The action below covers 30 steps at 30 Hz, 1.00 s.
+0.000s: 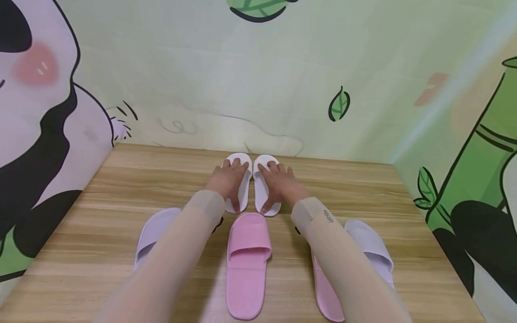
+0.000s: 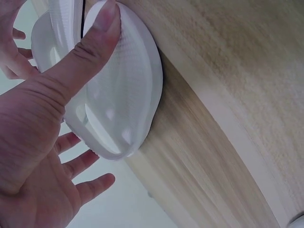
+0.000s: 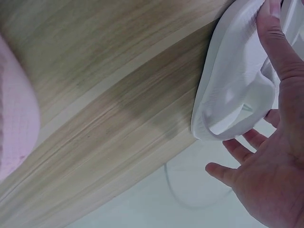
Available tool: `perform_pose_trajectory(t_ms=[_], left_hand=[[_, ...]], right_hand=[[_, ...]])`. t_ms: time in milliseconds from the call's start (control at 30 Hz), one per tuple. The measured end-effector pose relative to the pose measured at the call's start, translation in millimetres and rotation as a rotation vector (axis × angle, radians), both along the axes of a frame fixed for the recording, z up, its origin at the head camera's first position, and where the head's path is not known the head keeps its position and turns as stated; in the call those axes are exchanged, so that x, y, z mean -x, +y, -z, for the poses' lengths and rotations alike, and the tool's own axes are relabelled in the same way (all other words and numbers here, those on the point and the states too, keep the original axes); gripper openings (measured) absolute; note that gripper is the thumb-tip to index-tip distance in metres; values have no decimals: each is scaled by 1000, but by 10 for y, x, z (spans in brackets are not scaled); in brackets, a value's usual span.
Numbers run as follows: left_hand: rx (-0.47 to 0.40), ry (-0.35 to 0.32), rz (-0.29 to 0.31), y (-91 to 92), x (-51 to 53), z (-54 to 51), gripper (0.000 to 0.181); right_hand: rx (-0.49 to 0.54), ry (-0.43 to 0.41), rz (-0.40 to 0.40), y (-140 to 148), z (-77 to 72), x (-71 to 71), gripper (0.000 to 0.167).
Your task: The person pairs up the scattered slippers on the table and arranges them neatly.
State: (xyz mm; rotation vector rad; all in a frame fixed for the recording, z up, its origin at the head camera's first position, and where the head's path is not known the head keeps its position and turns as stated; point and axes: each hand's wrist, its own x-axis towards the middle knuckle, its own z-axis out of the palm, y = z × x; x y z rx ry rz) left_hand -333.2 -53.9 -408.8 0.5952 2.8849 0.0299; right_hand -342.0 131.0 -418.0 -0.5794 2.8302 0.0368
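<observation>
Two white slippers stand side by side near the wall, the left one [image 1: 244, 188] and the right one [image 1: 261, 190] almost touching. My left hand [image 1: 229, 180] lies over the left slipper, fingers spread toward its far end; in the left wrist view its thumb rests on the white sole [image 2: 128, 71]. Over the right slipper is my right hand [image 1: 281, 185], fingers spread and fairly straight, its thumb against the near end of the sole [image 3: 232, 61] in the right wrist view. Neither hand's fingers curl round a slipper.
Nearer on the wooden floor [image 1: 291, 264] are a pink slipper [image 1: 246, 278] between the forearms, another pink one [image 1: 328, 296] partly under the right forearm, and lilac slippers at the left [image 1: 155, 231] and right [image 1: 371, 246]. A printed wall [image 1: 242, 80] stands behind.
</observation>
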Motion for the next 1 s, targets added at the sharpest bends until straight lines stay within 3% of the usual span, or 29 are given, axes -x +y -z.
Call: perform_pose_trajectory(t_ms=[300, 533, 767, 1000], left_hand=[[8, -4, 22, -38, -15, -2, 140], [-20, -57, 32, -83, 29, 2, 136], [-82, -132, -13, -84, 59, -7, 130], [-76, -162, -68, -65, 84, -7, 111]], right_hand=[[10, -17, 6, -15, 55, 37, 150], [-2, -47, 4, 5, 19, 46, 144], [69, -97, 3, 48, -52, 31, 128], [51, -93, 20, 47, -32, 36, 105]])
